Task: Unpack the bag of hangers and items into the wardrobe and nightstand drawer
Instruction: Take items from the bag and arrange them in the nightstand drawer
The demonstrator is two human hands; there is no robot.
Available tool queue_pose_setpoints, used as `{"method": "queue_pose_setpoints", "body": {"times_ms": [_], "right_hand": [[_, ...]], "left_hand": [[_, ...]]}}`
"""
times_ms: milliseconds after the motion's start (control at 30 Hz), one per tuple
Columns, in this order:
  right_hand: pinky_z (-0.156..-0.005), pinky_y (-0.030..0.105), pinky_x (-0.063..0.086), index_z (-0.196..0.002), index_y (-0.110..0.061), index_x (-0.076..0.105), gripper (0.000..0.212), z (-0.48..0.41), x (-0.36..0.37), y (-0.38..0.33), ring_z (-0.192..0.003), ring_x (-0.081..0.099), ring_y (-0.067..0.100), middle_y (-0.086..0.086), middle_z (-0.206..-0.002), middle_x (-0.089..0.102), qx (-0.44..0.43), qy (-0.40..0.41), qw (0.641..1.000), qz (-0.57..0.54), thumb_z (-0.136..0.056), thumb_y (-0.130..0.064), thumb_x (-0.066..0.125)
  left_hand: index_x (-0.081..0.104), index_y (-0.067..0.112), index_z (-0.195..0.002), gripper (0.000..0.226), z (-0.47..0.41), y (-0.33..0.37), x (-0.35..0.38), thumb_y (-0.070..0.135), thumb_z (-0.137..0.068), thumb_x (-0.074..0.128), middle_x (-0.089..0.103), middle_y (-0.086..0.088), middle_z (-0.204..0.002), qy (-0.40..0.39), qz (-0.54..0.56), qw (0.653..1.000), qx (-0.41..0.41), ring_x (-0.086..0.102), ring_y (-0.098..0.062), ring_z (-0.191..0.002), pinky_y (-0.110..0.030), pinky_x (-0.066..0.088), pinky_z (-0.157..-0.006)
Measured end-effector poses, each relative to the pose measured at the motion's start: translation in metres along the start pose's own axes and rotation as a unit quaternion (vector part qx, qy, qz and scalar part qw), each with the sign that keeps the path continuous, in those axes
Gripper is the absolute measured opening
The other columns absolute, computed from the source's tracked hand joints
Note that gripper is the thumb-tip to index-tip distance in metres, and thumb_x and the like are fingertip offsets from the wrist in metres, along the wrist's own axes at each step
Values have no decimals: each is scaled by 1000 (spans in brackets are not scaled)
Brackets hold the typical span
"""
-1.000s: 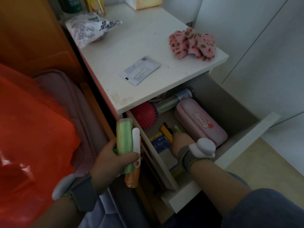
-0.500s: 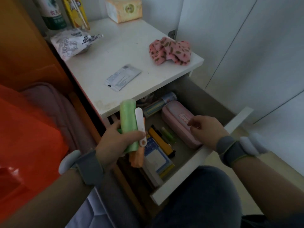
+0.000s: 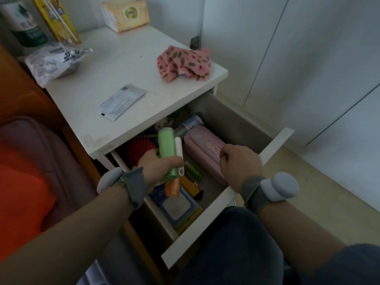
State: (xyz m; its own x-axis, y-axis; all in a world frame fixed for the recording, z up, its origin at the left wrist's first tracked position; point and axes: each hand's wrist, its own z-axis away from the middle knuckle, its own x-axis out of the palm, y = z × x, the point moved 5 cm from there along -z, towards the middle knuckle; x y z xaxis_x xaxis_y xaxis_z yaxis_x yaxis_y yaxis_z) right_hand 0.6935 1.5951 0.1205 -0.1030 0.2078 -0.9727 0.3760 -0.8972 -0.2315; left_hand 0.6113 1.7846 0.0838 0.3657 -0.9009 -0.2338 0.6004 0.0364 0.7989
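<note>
The left fingers [image 3: 173,160] are clamped round three things at once: one green roll [image 3: 166,145], one slim white stick [image 3: 178,149] and one orange piece [image 3: 173,187] hanging below. Half a second ago the left hand [image 3: 152,165] held this bundle by the front edge of the surface [image 3: 127,64]; now it is lower, over the open drawer [image 3: 207,221] just beside the one red spiky ball [image 3: 139,148]. The right fingers [image 3: 225,156], loose above the one pink case [image 3: 203,145] before, now curl down onto its near end, and the right hand [image 3: 241,163] sits against the drawer front. Also in the drawer lie one green marker [image 3: 192,170], one yellow-and-black tool [image 3: 192,187], one blue-framed pack [image 3: 176,206] and one tube of coloured sticks [image 3: 191,123]. On the surface are one pink cloth [image 3: 185,64], one flat sachet [image 3: 121,101], one crumpled packet [image 3: 53,62] and one tissue pack [image 3: 125,14]. One orange bag [image 3: 22,192] lies at the left.
</note>
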Motion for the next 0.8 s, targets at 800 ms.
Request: {"method": "queue_pose_setpoints", "body": {"times_ms": [800], "right_hand": [[-66, 29, 45, -90, -22, 64, 20, 4, 4, 6, -81, 61, 22, -1, -92, 67, 12, 20, 1000, -4, -90, -25, 44]], "left_hand": [[35, 13, -142, 88, -18, -45, 102, 42, -70, 75, 42, -7, -143, -222, -353, 908, -33, 48, -26, -123, -35, 45, -101]]}}
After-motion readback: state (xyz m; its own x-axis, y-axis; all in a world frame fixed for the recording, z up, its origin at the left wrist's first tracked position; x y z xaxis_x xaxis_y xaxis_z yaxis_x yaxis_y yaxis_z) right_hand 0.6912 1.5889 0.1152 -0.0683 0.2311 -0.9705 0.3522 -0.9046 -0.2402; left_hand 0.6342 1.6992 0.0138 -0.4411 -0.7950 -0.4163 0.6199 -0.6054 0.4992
